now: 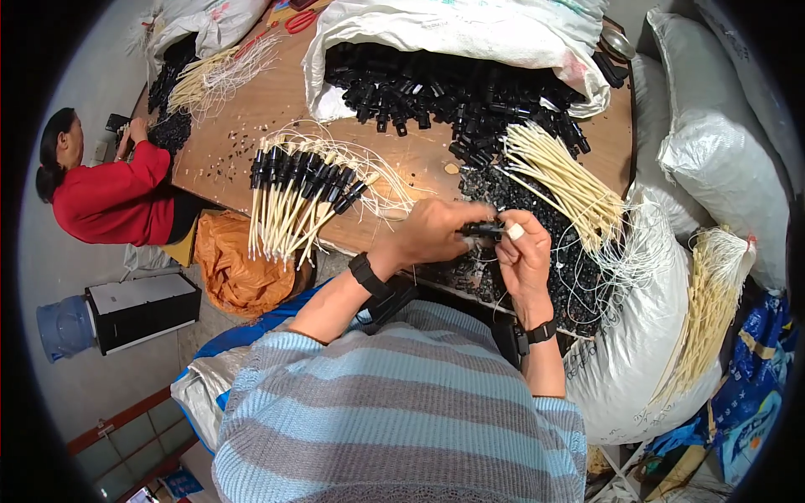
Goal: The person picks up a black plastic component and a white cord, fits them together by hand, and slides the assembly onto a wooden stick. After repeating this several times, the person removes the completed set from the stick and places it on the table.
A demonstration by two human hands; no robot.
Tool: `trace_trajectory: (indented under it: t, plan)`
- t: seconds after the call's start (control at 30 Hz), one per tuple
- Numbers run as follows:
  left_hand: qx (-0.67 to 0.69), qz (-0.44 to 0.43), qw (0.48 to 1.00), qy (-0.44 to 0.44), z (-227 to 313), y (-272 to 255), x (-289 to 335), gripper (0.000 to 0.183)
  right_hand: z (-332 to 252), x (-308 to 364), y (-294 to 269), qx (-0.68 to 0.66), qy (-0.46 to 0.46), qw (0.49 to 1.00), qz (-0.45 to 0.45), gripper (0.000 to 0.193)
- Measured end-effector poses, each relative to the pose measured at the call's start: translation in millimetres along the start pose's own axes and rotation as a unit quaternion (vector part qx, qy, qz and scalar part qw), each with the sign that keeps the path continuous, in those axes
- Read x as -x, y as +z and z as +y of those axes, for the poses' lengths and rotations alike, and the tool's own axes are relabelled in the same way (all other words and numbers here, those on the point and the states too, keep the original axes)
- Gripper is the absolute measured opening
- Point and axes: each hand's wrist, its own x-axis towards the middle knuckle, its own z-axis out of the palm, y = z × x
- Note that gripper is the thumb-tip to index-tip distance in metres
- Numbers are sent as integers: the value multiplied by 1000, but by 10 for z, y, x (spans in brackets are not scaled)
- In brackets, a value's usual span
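My left hand (432,233) is closed around a black plastic fitting (482,229) above the table's front edge. Close beside it, the fingers of my right hand (527,260) pinch together at the fitting's right end; whatever small thing they grip is hidden. A white wrap covers one right fingertip. To the left of my hands lies a fanned row of cream sticks with black fittings (293,180) on their far ends and thin white strings trailing off. A bundle of cream sticks (570,189) without fittings lies to the right, over a heap of small black pieces (537,205).
A white sack (453,21) spills black fittings (402,84) at the back of the wooden table (218,142). Full white sacks (721,126) crowd the right side. Red scissors (300,21) lie far back. A person in red (117,189) works at the left.
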Motion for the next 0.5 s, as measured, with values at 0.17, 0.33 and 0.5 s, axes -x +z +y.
trace_trajectory:
  t: [0.17, 0.33, 0.5]
  plan:
    - [38, -43, 995, -76, -103, -96, 8, 35, 17, -13, -44, 529, -305, 788, -74, 26]
    - [-130, 30, 990, 47, 2, -91, 4, 25, -3, -5, 60, 580, -164, 798, -2, 23]
    - [-219, 22, 973, 69, 42, -145, 103, 21, 59, -94, 112, 453, -18, 891, -1, 18]
